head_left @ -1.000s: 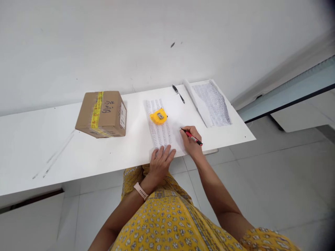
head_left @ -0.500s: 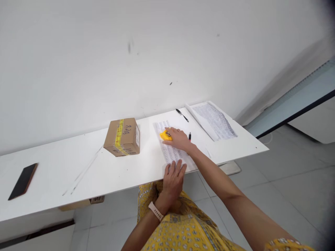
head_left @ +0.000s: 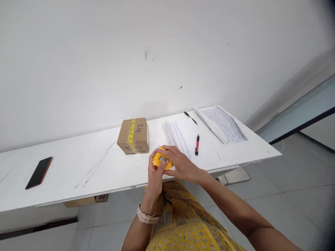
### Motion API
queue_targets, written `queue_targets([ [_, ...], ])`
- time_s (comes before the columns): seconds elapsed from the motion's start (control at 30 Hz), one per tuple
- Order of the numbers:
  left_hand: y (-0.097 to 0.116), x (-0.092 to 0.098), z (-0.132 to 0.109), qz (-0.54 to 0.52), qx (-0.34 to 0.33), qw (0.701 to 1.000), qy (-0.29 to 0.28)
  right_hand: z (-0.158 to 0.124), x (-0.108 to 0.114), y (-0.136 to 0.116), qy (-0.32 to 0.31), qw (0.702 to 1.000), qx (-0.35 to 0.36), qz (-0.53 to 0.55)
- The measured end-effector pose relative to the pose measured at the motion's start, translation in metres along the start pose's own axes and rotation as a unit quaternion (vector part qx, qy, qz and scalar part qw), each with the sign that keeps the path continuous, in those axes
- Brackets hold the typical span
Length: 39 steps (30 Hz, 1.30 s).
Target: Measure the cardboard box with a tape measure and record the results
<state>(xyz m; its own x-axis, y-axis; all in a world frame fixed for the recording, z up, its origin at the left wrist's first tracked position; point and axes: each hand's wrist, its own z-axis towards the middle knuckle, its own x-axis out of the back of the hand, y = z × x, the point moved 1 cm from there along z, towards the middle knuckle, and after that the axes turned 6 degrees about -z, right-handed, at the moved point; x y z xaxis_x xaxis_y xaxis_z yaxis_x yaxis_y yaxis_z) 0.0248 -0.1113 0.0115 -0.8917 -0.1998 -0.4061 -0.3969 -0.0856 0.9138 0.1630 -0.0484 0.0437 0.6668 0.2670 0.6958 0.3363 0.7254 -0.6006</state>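
A yellow tape measure (head_left: pixel 162 160) is held over the front edge of the white table (head_left: pixel 78 170), with both hands on it. My left hand (head_left: pixel 154 174) grips it from the left and below. My right hand (head_left: pixel 180 164) wraps over its right side. Just behind them lies a printed sheet (head_left: pixel 178 137), and a red pen (head_left: pixel 197 144) rests on the table to the right of it. A brown cardboard box (head_left: pixel 133 136) with yellow tape stands to the left of the sheet.
A black pen (head_left: pixel 190 118) and a second printed sheet (head_left: pixel 222 123) lie at the back right. A dark phone (head_left: pixel 39 172) lies at the far left of the table. A white wall runs behind. Grey floor tiles are below.
My right hand put the red pen down, took the tape measure off the sheet and brought it to the table's front edge. My left hand left the sheet and joined it.
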Motion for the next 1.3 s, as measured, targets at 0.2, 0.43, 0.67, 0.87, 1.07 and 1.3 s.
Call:
queue_targets([
  [0.2, 0.027, 0.022, -0.018, -0.103, 0.072, 0.992, -0.027, 0.018, 0.010, -0.005, -0.033, 0.981, -0.067, 0.178],
  [0.43, 0.038, 0.038, -0.032, -0.134, 0.131, 0.982, -0.019, 0.032, -0.015, -0.019, -0.083, 0.914, -0.159, 0.363],
  [0.67, 0.026, 0.047, -0.042, -0.089, 0.060, 0.994, -0.019, 0.048, -0.033, -0.025, -0.101, 0.879, -0.201, 0.420],
  [0.87, 0.026, 0.060, -0.039, 0.175, -0.091, 0.976, 0.088, 0.063, -0.044, -0.038, -0.141, 0.894, -0.154, 0.396],
  [1.07, 0.060, 0.067, -0.029, 0.211, -0.106, 0.965, 0.113, 0.105, -0.034, -0.036, -0.056, 0.938, -0.081, 0.334],
  [1.3, 0.078, 0.087, -0.024, 0.076, 0.048, 0.994, 0.068, 0.216, -0.008, 0.012, 0.087, 0.971, -0.139, 0.176],
])
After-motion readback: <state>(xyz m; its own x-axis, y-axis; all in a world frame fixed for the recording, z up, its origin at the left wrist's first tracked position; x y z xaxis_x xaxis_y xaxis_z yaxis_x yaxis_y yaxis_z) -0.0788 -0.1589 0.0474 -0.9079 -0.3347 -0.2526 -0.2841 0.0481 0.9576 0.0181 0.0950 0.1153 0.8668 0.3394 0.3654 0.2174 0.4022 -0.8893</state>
